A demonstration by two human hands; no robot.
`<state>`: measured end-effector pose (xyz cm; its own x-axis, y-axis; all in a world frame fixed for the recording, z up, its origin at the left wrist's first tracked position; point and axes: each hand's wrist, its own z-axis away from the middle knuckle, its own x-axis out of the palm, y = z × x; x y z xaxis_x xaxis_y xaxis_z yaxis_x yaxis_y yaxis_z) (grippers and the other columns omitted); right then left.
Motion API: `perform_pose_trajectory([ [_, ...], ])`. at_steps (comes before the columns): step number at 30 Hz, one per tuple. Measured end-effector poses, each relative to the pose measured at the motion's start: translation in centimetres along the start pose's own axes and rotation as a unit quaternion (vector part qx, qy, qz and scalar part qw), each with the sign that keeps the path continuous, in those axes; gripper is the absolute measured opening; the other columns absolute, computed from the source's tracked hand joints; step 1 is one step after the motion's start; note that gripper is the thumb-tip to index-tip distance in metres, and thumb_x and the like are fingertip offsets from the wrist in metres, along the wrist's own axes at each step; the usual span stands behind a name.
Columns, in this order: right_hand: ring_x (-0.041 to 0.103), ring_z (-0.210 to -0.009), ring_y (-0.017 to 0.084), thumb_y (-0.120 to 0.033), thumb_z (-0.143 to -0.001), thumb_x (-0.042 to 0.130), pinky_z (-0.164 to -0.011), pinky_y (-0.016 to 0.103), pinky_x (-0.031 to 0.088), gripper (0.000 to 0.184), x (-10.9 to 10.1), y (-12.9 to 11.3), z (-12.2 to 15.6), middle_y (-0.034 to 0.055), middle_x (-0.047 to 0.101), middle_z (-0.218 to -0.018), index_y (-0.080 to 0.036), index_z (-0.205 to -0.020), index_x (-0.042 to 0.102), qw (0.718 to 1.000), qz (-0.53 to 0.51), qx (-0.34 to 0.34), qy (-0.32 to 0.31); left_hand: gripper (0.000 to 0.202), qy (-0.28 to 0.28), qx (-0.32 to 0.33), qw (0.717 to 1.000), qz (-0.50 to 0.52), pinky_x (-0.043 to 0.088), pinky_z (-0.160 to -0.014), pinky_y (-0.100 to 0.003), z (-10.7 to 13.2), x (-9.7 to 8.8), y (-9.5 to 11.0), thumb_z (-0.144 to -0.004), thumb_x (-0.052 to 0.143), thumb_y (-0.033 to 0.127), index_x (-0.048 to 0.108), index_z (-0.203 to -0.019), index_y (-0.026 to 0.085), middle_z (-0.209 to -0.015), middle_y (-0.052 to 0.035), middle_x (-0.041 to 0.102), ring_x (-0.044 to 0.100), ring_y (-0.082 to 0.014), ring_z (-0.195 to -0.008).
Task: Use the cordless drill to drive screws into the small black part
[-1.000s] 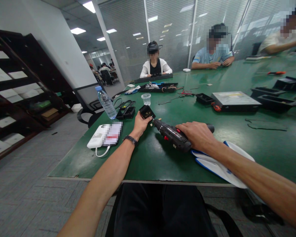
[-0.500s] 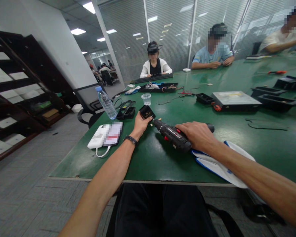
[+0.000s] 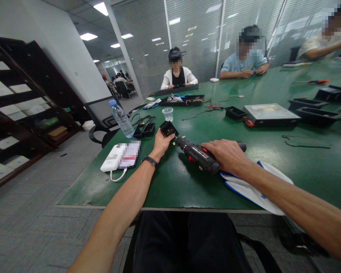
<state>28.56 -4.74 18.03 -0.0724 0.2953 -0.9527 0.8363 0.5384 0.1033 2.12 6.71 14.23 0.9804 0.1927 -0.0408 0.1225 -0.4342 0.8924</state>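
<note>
My left hand [image 3: 162, 141] is closed on a small black box-shaped part [image 3: 168, 129] with brass-coloured spots on its face, held tilted over the table. In my right hand [image 3: 226, 153] is a black and red power screwdriver [image 3: 200, 156], lying nearly level with its nose pointing left. Its tip reaches the black part beside my left thumb; whether it sits in a screw is too small to tell. Little brass-coloured pieces [image 3: 183, 137] lie close to the tool's nose. A clear plastic cup [image 3: 168, 114] stands just beyond the part.
On the left are a water bottle [image 3: 121, 119], a black tray with cables [image 3: 144, 130] and a white power bank [image 3: 113, 158] by a phone. Blue-edged white slippers [image 3: 244, 185] lie under my right forearm. A metal-topped box [image 3: 271, 115] and black trays [image 3: 315, 115] stand right. Several people sit beyond.
Almost nothing differs. The view has shifted very slightly, while both hands keep their hold and the tool's tip stays at the black part.
</note>
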Motion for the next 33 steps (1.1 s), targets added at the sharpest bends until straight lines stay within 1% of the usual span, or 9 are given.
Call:
perform_pose_trajectory([
  [7,0.063,-0.082,0.023,-0.029,-0.083,0.056,-0.066,0.032,0.032,0.037,0.13,0.08,-0.06,0.0077,0.071,-0.100,-0.023,-0.119,0.060,1.000,0.001,-0.001,-0.007,0.048,-0.002,-0.003,1.000,-0.001,0.050,-0.096,-0.038,0.07,-0.02,0.00,-0.066,0.074,0.008,0.058,-0.110,0.014,-0.113,-0.0106,0.068,0.065,-0.0206,-0.101],
  [11,0.063,-0.082,0.024,-0.030,-0.084,0.056,-0.067,0.032,0.033,0.039,0.38,0.14,-0.12,0.0070,0.070,-0.099,-0.023,-0.122,0.058,1.000,0.004,-0.003,0.002,0.048,0.000,-0.002,1.000,-0.006,0.051,-0.094,-0.038,-0.04,-0.06,-0.11,-0.065,0.075,0.009,0.058,-0.109,0.014,-0.109,-0.0100,0.069,0.065,-0.0206,-0.099],
  [15,0.063,-0.082,0.024,-0.030,-0.084,0.056,-0.067,0.032,0.032,0.038,0.39,0.14,-0.13,0.0077,0.070,-0.099,-0.023,-0.122,0.059,1.000,0.003,0.002,-0.004,0.047,-0.001,0.004,1.000,-0.002,0.051,-0.094,-0.037,-0.11,-0.11,-0.26,-0.065,0.075,0.010,0.058,-0.109,0.013,-0.108,-0.0103,0.069,0.065,-0.0205,-0.099],
  [21,0.063,-0.081,0.024,-0.029,-0.084,0.055,-0.066,0.033,0.032,0.037,0.37,0.13,-0.16,0.0075,0.070,-0.098,-0.023,-0.120,0.059,1.000,0.005,0.000,0.001,0.048,-0.001,0.004,1.000,-0.009,0.050,-0.095,-0.038,0.12,-0.08,0.08,-0.066,0.076,0.011,0.058,-0.110,0.013,-0.110,-0.0104,0.069,0.065,-0.0204,-0.100],
  [29,0.063,-0.081,0.025,-0.028,-0.084,0.055,-0.066,0.033,0.031,0.042,0.81,0.31,-0.07,0.0072,0.070,-0.099,-0.023,-0.126,0.056,1.000,0.006,-0.012,0.014,0.050,0.000,-0.002,1.000,-0.011,0.050,-0.095,-0.039,0.06,-0.04,0.15,-0.065,0.076,0.011,0.059,-0.112,0.014,-0.111,-0.0109,0.069,0.065,-0.0209,-0.100],
  [33,0.063,-0.081,0.024,-0.028,-0.083,0.056,-0.064,0.032,0.029,0.049,0.75,0.32,-0.08,0.0071,0.070,-0.101,-0.025,-0.131,0.051,1.000,0.014,-0.010,0.011,0.049,0.007,-0.001,1.000,-0.014,0.050,-0.095,-0.038,-0.04,-0.06,-0.13,-0.064,0.076,0.010,0.059,-0.110,0.014,-0.111,-0.0108,0.068,0.065,-0.0208,-0.100],
])
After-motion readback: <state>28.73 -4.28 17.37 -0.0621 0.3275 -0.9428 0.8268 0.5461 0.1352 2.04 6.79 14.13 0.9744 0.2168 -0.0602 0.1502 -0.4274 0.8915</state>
